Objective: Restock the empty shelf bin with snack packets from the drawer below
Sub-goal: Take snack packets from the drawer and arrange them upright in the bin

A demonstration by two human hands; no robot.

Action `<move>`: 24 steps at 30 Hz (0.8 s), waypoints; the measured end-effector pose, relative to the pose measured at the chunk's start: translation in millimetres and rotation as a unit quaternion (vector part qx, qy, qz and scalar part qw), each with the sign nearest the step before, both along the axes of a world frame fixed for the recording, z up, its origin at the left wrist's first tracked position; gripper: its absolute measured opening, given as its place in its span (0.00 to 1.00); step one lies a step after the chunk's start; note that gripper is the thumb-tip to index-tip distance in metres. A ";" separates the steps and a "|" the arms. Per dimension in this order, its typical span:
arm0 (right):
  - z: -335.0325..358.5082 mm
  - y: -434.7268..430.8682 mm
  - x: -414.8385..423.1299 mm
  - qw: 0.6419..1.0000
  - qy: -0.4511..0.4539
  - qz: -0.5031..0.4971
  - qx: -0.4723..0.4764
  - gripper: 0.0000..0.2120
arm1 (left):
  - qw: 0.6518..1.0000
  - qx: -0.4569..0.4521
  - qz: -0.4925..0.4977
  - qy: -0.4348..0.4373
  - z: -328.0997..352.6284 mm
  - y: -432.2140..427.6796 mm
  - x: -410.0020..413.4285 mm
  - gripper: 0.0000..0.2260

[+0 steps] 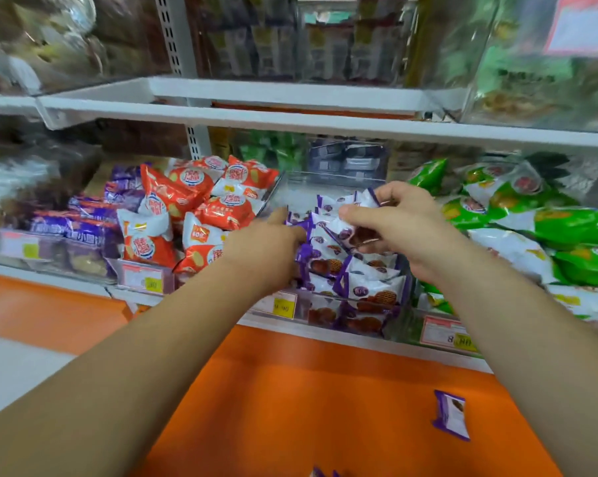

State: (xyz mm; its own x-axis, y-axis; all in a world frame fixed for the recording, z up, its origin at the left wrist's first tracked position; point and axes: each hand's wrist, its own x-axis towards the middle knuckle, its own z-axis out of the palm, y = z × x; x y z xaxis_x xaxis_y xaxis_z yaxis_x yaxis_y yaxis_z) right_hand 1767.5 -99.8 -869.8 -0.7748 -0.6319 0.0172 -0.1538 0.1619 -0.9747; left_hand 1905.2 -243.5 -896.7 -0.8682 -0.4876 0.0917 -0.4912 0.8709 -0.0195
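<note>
A clear plastic shelf bin [328,185] in the middle of the shelf holds several purple-and-white snack packets [369,287] stacked toward its front. My right hand [411,228] grips a few of these packets [345,210] above the pile, fingers curled round them. My left hand [266,246] reaches into the bin's left side and touches the packets; its index finger points forward, and whether it holds one is hidden. One loose purple packet [451,414] lies on the orange surface [290,390] below the shelf.
Red-and-white snack bags [187,208] fill the bin to the left, green bags [538,222] the bin to the right. Yellow price tags [283,306] hang on the bin fronts. A white shelf board [290,122] runs overhead. Two more purple packet corners [325,473] show at the bottom edge.
</note>
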 end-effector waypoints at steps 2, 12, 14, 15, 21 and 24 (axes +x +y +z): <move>-3.5 -5.3 -1.5 1.000 0.019 -0.005 0.006 0.17 | 0.998 -0.041 0.003 0.046 4.3 -1.4 7.0 0.16; 1.5 -10.4 7.3 0.997 0.066 -0.030 0.026 0.25 | 0.904 0.261 0.016 0.338 10.1 -10.2 21.1 0.11; 4.5 -7.7 7.3 0.999 0.017 -0.028 0.013 0.22 | 0.880 0.308 0.011 0.360 13.8 -7.7 19.2 0.11; 5.6 -6.5 7.7 1.000 -0.005 -0.024 0.008 0.21 | 0.872 0.329 0.008 0.363 14.5 -6.5 18.5 0.11; 4.1 -2.4 5.4 0.996 -0.090 0.012 0.007 0.15 | 0.803 0.432 0.021 0.410 8.1 3.7 14.7 0.10; 3.2 -3.9 7.6 0.991 -0.123 0.045 0.009 0.14 | 0.796 0.461 0.014 0.392 11.5 17.2 13.8 0.17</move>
State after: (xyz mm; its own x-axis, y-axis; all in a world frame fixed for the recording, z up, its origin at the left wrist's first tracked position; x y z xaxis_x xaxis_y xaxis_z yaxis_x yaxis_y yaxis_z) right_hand 1775.1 -103.7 -866.6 -0.6953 -0.6966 -0.1772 0.0733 0.1765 -0.9816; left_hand 1918.9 -226.2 -885.2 -0.7080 -0.6799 0.1911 -0.0576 0.3253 0.9439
